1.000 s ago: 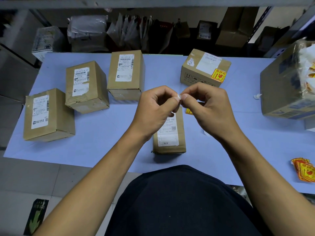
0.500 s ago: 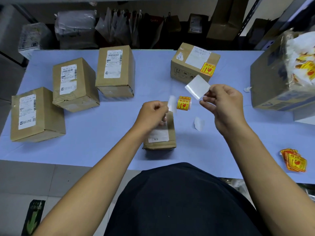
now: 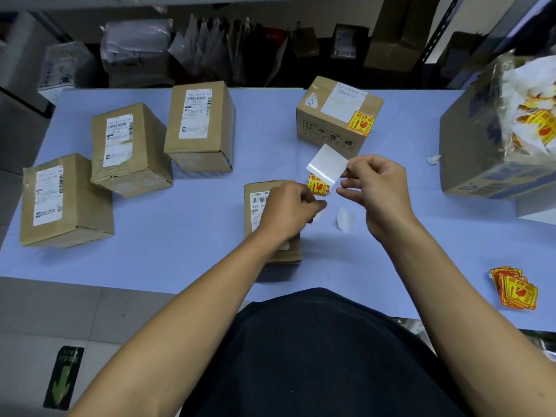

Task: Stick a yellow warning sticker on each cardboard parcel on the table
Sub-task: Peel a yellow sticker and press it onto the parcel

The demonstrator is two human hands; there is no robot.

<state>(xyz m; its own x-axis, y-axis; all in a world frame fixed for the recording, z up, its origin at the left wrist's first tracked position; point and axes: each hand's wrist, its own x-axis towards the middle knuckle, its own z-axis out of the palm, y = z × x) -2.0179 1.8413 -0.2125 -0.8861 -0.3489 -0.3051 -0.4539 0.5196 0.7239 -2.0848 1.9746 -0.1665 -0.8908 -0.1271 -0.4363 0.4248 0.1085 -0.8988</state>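
A small flat cardboard parcel (image 3: 254,206) lies in front of me, partly under my left hand (image 3: 288,209). That hand pinches a thin pale peeled sticker, mostly hidden by the fingers. My right hand (image 3: 376,191) holds a glossy white backing square (image 3: 325,164) by its corner, just above. A yellow warning sticker (image 3: 319,185) lies by the parcel's far right corner. The far parcel (image 3: 331,97) carries a yellow sticker (image 3: 360,123). Three parcels on the left (image 3: 64,203), (image 3: 129,149), (image 3: 200,127) show only white labels.
A pile of yellow stickers (image 3: 516,288) lies near the table's front right edge. A big carton (image 3: 469,145) holding a bag of sticker scraps stands at the right. A loose white backing piece (image 3: 344,218) lies beside the small parcel. Packed shelves run behind the blue table (image 3: 180,236).
My hands were pinched together a second ago; they have pulled apart, the right lifting the white backing away while the left dropped over the small parcel with the peeled piece.
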